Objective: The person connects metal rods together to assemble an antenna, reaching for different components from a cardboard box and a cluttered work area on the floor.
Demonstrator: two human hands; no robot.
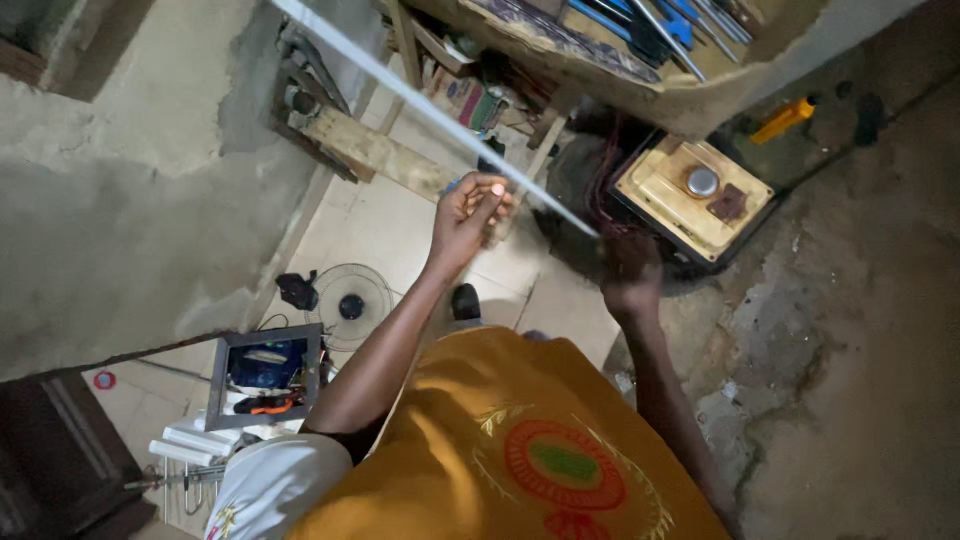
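Looking down from the head camera, there's a lot of clutter around the yellow generator (pixel 694 197), so I'll use that as the landmark. It sits on the floor with a round metal cap on top and a dark frame around it. Up and right of the generator an orange bottle (pixel 786 119) lies on the rough concrete. Above the generator is a messy table (pixel 640 85) with blue-handled tools and metal rods on it. Left of the generator a wooden plank (pixel 372 152) leans by the wall, and farther down-left a fan guard (pixel 349 304) lies flat on the tiled floor, with a grey open-topped box (pixel 266 373) of bits beyond that.

The main thing is a long thin white strip (pixel 430 108), pale and straight, running diagonally from the top of the frame down to just left of the generator. It crosses in front of the plank and the table clutter.

The left hand (pixel 468 217) has its fingers closed around the strip partway along, thumb pressed on top. The right hand (pixel 630 273) is at the strip's lower end, right beside the generator, but it's dark and blurry, so I can't tell whether those fingers are gripping it.
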